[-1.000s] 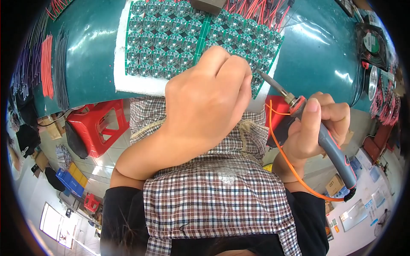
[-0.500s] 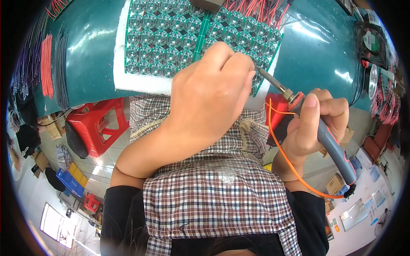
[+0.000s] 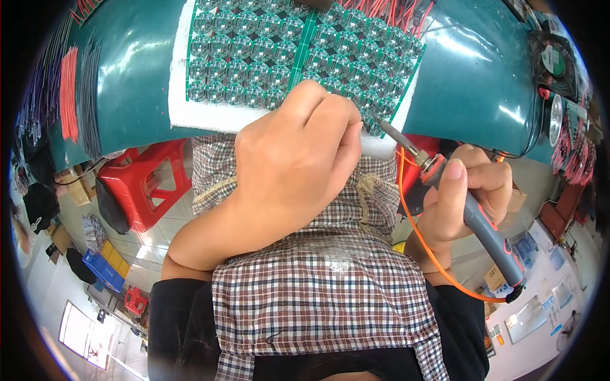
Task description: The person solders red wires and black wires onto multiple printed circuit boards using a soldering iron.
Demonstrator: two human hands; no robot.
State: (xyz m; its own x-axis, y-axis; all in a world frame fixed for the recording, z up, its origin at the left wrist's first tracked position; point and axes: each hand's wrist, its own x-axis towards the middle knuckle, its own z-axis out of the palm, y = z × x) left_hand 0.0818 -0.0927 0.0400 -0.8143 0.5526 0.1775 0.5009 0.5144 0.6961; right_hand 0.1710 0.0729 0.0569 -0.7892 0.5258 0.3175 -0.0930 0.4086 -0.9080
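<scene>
- Closest to the camera, a checked apron is worn over dark sleeves.
- Above it, the left hand is held over the boards, knuckles up. Its fingers are curled together; the fingertips are hidden, so whether anything is pinched cannot be told. It is probably lowered so close for fine control.
- To its right, the grip of the right hand is closed around the handle of a soldering iron, well behind the metal shaft, presumably to keep the fingers off heat.
- From the handle's rear end, an orange cable is looped below the wrist, apparently slack enough to let the tool be tilted freely.
- Under the left hand and the iron's tip, green circuit boards are laid in rows on a white foam sheet, likely for cushioning. Whether the tip touches a board cannot be told.
- Beneath the foam, the green desk is seen; red wires and grey wires are laid at its left, seemingly sorted by colour.
- Far right, a black fan is stood.
</scene>
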